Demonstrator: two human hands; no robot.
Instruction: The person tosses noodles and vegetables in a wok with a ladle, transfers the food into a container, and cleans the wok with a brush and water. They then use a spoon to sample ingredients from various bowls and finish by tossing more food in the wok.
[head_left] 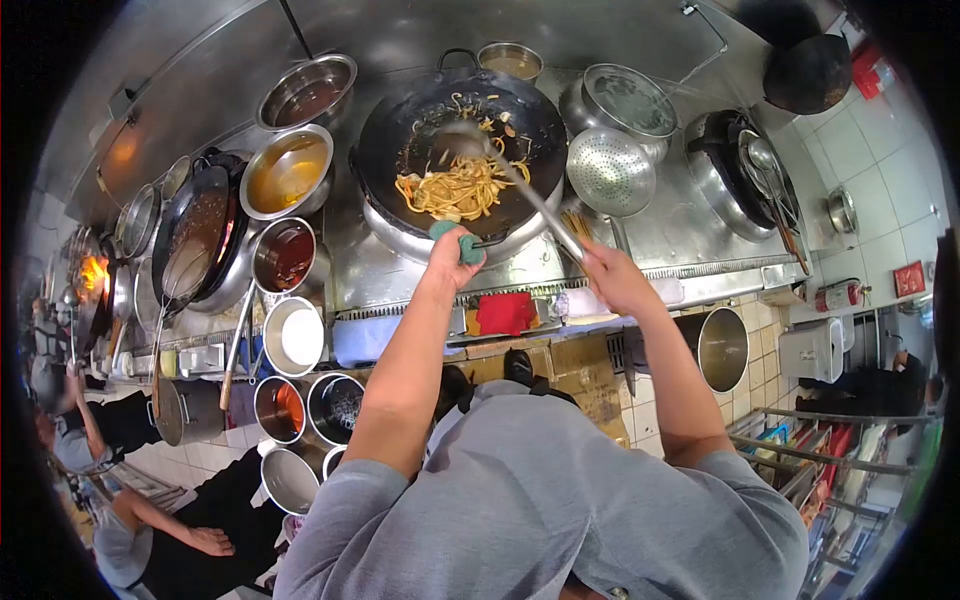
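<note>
A black wok (385,125) sits on the steel range, with thick brown noodles (455,190) heaped toward its near side and scraps stuck to the far wall. My left hand (450,262) is closed round a folded green cloth (468,248) at the wok's near handle. Gripped in my right hand (618,284) is the long handle of a ladle (538,203). Its bowl is blurred by motion and lies inside the wok, just beyond the noodles. Right of the wok, a perforated strainer (612,172) rests against a steel pot.
Bowls of yellow liquid (288,170) and dark red sauce (284,256) stand left of the wok. A second wok (195,225) holds a whisk. A red cloth (505,314) lies along the front edge. Other people work at left, near an open flame (93,275).
</note>
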